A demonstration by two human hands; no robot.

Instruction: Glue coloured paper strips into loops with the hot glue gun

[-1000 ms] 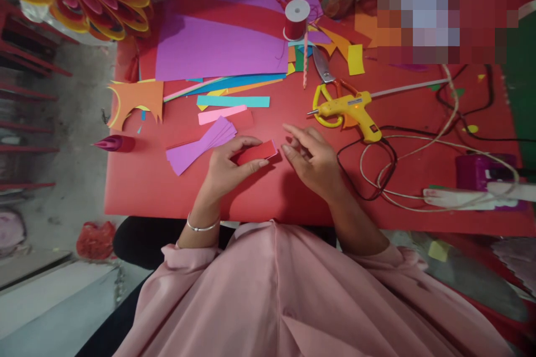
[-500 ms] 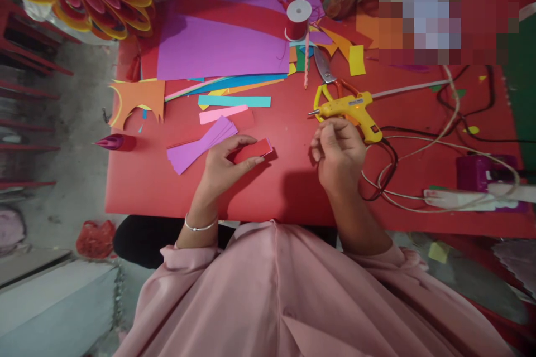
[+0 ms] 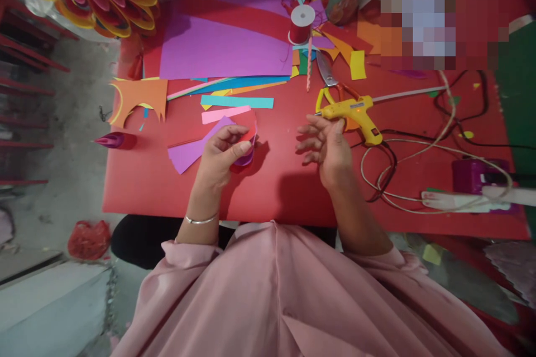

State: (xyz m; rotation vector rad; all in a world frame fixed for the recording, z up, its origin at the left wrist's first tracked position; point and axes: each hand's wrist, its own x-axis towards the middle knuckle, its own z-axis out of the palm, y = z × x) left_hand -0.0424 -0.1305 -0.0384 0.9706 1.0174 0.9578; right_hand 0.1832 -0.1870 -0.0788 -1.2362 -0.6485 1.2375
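Observation:
My left hand [image 3: 221, 156] grips a red and purple paper strip [image 3: 247, 160] between thumb and fingers. The strip looks curved, and part of it is hidden by the hand. Under and beside that hand lies a fan of purple paper strips [image 3: 181, 159], with a pink strip [image 3: 226, 114] and a turquoise strip [image 3: 238, 102] just beyond. My right hand [image 3: 329, 148] holds nothing; its fingers are apart. It is at the near side of a yellow glue gun [image 3: 354, 111], which lies on the red table [image 3: 272, 195]. Scissors [image 3: 326, 70] lie behind the glue gun.
Purple sheets [image 3: 226, 47] cover the back, beside a ribbon spool [image 3: 302, 23] and a pencil [image 3: 309, 64]. Cables [image 3: 387, 195] loop on the right near a power strip [image 3: 452, 201]. An orange cut-out [image 3: 146, 95] and a purple cone [image 3: 111, 140] are at left.
The strip in my left hand has gone from flat to curved and shifted slightly left. My right hand has moved left, and its fingers have spread from a pinch.

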